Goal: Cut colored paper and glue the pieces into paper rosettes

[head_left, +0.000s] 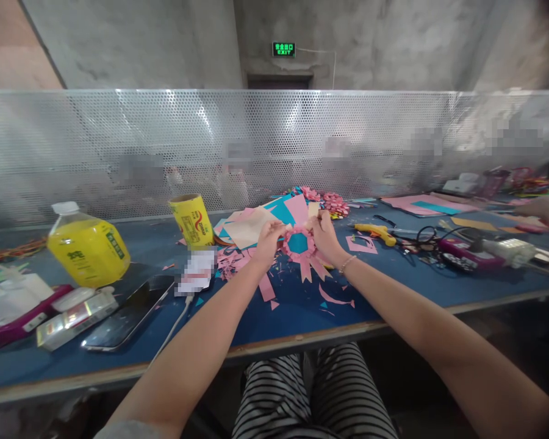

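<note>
Between my two hands is a paper rosette [299, 242], with a blue round middle, a pink ruffled rim and pink notched tails hanging below. My left hand [271, 239] pinches its upper left rim. On the other side, my right hand [323, 235] has its fingers closed on the upper right rim. Behind the rosette lie cream, blue and pink paper sheets [249, 228]. Pink paper scraps [231, 261] are heaped left of my left hand. A pink sheet with a round hole cut out [362, 244] lies right of my right hand.
A yellow glue gun [376, 232] and a purple power strip [469, 255] with cables lie to the right. On the left are a yellow cardboard tube [192, 221], a bottle of yellow liquid [86, 247] and a phone [128, 314]. A perforated metal screen [165, 128] stands behind; another person's hand [546, 212] is far right.
</note>
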A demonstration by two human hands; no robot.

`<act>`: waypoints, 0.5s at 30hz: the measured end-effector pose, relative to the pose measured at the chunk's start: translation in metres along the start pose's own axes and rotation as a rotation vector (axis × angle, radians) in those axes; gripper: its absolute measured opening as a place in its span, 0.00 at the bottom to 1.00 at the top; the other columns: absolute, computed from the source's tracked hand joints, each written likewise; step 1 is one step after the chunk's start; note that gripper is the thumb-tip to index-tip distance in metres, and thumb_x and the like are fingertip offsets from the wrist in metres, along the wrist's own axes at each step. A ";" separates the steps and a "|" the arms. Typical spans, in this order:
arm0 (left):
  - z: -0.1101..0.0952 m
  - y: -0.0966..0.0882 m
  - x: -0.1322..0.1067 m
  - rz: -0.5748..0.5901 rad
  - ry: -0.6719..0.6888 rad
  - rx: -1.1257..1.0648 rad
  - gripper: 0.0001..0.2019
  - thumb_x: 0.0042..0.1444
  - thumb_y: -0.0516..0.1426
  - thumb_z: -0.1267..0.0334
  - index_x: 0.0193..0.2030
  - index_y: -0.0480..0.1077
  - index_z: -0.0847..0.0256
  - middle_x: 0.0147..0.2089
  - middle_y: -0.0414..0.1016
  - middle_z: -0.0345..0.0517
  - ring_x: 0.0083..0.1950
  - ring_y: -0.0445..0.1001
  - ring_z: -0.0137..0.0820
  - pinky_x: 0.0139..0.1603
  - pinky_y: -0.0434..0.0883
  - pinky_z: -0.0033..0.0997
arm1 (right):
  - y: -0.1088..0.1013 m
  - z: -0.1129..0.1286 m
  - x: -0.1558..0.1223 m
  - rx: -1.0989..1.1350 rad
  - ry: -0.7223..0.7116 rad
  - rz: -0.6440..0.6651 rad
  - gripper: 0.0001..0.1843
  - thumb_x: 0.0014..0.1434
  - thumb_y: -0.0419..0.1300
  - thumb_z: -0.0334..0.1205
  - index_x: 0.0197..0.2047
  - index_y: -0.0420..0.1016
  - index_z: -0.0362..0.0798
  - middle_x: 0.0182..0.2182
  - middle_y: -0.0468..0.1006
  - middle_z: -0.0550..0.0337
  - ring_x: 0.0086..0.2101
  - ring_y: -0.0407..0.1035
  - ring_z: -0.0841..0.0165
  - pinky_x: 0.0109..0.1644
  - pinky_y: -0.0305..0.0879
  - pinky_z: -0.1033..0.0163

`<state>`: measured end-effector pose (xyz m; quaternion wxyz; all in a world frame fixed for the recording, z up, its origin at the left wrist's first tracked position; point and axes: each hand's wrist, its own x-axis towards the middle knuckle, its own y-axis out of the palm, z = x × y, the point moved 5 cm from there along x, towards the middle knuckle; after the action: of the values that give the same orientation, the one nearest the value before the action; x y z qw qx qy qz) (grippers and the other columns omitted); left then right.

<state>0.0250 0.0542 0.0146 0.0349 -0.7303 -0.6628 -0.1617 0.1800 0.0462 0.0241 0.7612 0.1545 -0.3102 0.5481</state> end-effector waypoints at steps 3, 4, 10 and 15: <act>0.004 -0.001 0.002 0.013 -0.049 -0.075 0.11 0.44 0.56 0.59 0.33 0.62 0.60 0.30 0.66 0.39 0.28 0.67 0.23 0.26 0.64 0.22 | -0.002 0.002 -0.001 -0.012 -0.014 -0.023 0.08 0.58 0.45 0.46 0.33 0.53 0.51 0.32 0.60 0.58 0.35 0.59 0.67 0.43 0.58 0.59; 0.005 -0.002 0.003 0.006 -0.049 -0.076 0.11 0.44 0.56 0.58 0.32 0.62 0.60 0.31 0.67 0.39 0.29 0.67 0.23 0.27 0.64 0.22 | -0.002 0.002 -0.001 -0.014 -0.011 -0.027 0.08 0.59 0.44 0.46 0.33 0.53 0.51 0.31 0.60 0.58 0.34 0.59 0.67 0.42 0.58 0.59; 0.009 0.000 -0.001 0.084 -0.167 -0.036 0.18 0.43 0.58 0.49 0.33 0.63 0.61 0.31 0.67 0.40 0.27 0.67 0.23 0.27 0.66 0.25 | -0.006 0.002 0.001 0.019 0.011 -0.083 0.11 0.59 0.44 0.51 0.32 0.52 0.52 0.30 0.60 0.58 0.32 0.60 0.66 0.38 0.60 0.58; 0.014 0.015 -0.014 0.295 -0.226 0.049 0.27 0.34 0.67 0.59 0.42 0.63 0.61 0.30 0.68 0.41 0.29 0.69 0.26 0.30 0.68 0.27 | -0.011 0.001 0.004 0.059 0.042 -0.096 0.12 0.59 0.43 0.52 0.33 0.50 0.52 0.27 0.60 0.59 0.30 0.59 0.66 0.35 0.60 0.57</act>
<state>0.0409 0.0424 -0.0002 0.0013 -0.8319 -0.5521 -0.0554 0.1910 0.0451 0.0286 0.7880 0.1800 -0.2699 0.5233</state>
